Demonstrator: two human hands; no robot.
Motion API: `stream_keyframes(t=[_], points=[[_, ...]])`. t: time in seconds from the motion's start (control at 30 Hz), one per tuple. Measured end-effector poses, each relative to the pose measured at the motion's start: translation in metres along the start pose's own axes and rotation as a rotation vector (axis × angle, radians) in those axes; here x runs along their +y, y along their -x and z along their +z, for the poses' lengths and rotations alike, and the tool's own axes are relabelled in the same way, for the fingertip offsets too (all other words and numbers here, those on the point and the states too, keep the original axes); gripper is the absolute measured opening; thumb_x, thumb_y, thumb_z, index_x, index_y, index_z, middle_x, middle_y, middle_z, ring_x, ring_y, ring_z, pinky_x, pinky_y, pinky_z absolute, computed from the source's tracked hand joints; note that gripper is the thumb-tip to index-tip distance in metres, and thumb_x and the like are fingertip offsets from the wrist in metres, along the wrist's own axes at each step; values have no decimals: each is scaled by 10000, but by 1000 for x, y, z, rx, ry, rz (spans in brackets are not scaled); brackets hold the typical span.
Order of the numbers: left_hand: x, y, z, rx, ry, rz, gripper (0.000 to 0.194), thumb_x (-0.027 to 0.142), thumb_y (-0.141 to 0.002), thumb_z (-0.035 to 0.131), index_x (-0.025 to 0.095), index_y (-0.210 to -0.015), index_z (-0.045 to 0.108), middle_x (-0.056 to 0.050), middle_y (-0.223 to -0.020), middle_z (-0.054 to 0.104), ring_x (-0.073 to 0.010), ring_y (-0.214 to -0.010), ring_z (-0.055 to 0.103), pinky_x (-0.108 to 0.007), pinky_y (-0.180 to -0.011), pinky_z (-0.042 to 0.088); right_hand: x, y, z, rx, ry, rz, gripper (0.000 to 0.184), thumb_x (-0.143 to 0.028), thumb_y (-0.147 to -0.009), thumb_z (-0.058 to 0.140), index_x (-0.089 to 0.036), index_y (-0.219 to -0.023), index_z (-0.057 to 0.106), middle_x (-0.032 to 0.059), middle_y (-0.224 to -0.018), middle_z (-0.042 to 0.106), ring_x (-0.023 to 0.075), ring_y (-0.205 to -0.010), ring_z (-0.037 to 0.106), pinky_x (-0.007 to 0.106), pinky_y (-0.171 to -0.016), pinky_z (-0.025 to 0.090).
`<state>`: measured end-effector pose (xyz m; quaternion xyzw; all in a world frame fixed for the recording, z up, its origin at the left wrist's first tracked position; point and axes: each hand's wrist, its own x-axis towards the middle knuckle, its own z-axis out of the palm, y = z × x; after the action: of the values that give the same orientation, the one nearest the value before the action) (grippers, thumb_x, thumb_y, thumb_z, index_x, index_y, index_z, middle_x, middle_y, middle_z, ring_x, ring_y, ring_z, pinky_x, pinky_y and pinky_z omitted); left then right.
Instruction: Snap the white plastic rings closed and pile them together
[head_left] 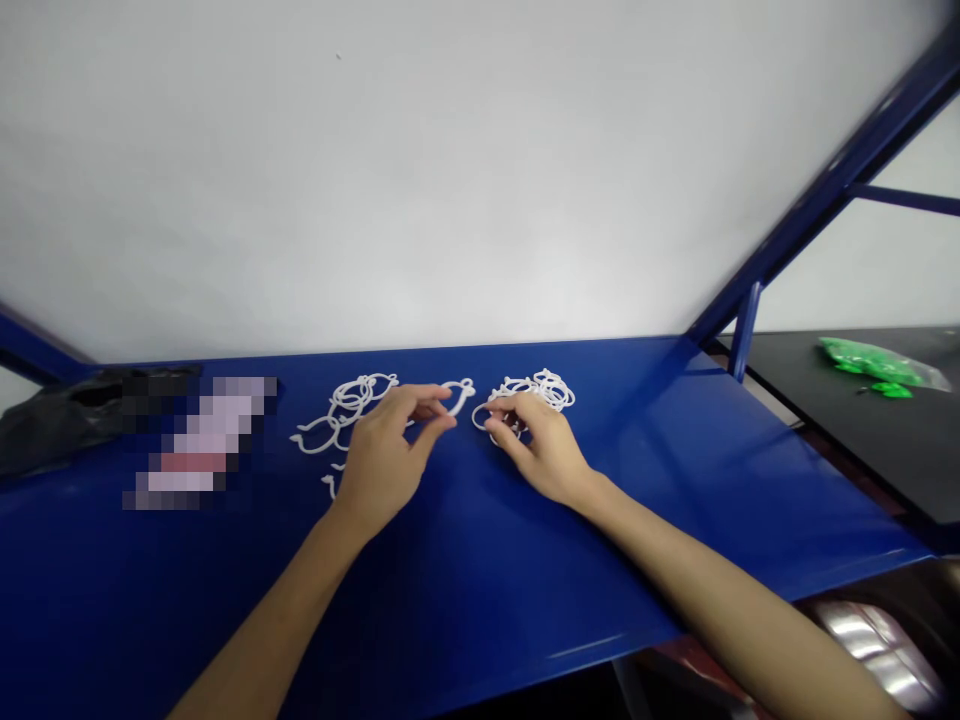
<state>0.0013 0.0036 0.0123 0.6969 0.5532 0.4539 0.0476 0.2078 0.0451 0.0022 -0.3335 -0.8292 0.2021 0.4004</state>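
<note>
My left hand (390, 445) pinches a white plastic curtain ring (459, 398) between thumb and fingers, its knobbed end pointing up and right. My right hand (541, 445) is closed at another white ring (478, 416), whose left edge shows past the thumb and index finger. Just behind my right hand lies a pile of white rings (553, 388), partly covered by the fingers. More white rings (351, 396) lie loosely to the left of my left hand, several of them open at the ends; the wrist hides some.
The blue tabletop (480, 580) meets a white wall (480, 200). A black plastic bag (52, 420) and a blurred-out item (206, 435) lie at the left. On the right, beyond a blue frame post (744, 330), a black table (832, 430) bears a bag of green pieces (870, 358).
</note>
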Motion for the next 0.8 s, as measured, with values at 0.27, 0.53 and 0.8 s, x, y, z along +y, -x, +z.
stream_keyframes(t=[0.27,0.53,0.8], points=[[9,9,14,-138,65,153,44,183,-885,666,227,-886,673,36,-835,702,-103,-734,657,-222,-687,522,-12,6,10,-49,-267,182,92,-279,-972,558,-197,-944,591,-8,-805,655,119,-708,611,245,-685,498],[5,11,15,-2,-128,273,226,219,-945,577,206,-1166,625,-59,-1080,663,-166,-930,656,-321,-844,555,-7,10,9,-76,-72,18,50,-211,-951,532,-197,-959,579,48,-918,661,162,-817,623,302,-762,509],[-2,11,18,-125,-103,150,169,273,-969,533,210,-907,677,-10,-855,723,-161,-775,660,-295,-745,525,-5,7,9,-25,-150,124,112,-283,-971,586,-206,-1025,648,20,-870,683,144,-752,623,268,-710,497]])
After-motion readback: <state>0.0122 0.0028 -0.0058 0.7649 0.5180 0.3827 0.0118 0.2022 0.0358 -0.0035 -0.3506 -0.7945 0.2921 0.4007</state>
